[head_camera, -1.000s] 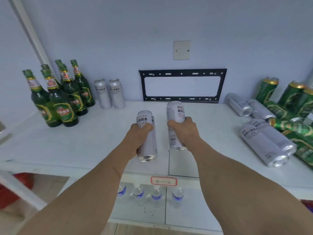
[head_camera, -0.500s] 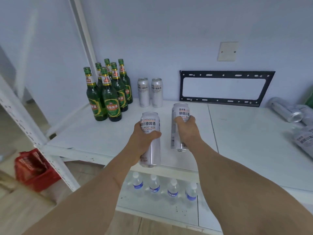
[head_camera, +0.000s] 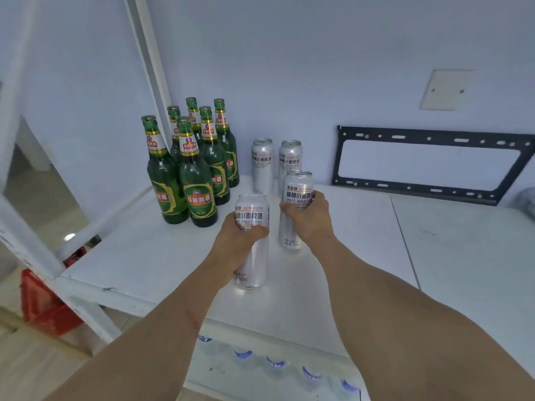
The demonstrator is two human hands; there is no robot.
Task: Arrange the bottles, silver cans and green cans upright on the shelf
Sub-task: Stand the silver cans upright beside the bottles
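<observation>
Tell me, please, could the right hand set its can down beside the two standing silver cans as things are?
Probably yes: the right hand holds its can upright just before the standing silver cans, with bare shelf alongside.

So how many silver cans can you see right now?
4. Two stand upright at the back wall beside the bottles: one and another. The left hand grips one; the right hand grips one. More may lie outside the view.
</observation>
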